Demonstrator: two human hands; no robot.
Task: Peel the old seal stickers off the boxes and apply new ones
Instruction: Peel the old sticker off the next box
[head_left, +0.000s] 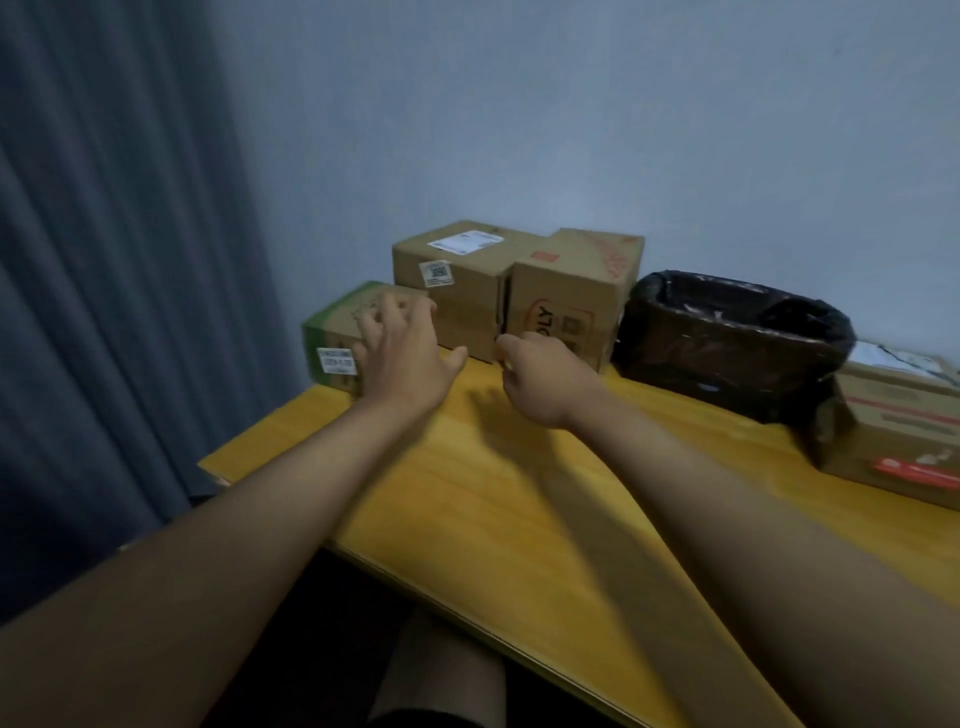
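Observation:
Several cardboard boxes stand against the wall on the yellow table (519, 499). A small green-edged box (332, 332) with a white sticker (336, 360) on its front sits at the far left. My left hand (405, 353) rests on its top with the fingers spread. Behind it is a taller box (457, 280) carrying a white label (465, 242) and a small sticker (435, 274). Next to that one stands a box with red print (571, 296). My right hand (540, 379) has its fingers curled at the lower edge between these two boxes. Nothing shows in it.
A bin lined with a black bag (727, 338) sits right of the boxes. Another cardboard box with red print (898, 431) lies at the far right. A blue-grey curtain (114, 260) hangs at the left, beyond the table's corner. My legs show under the table's near edge.

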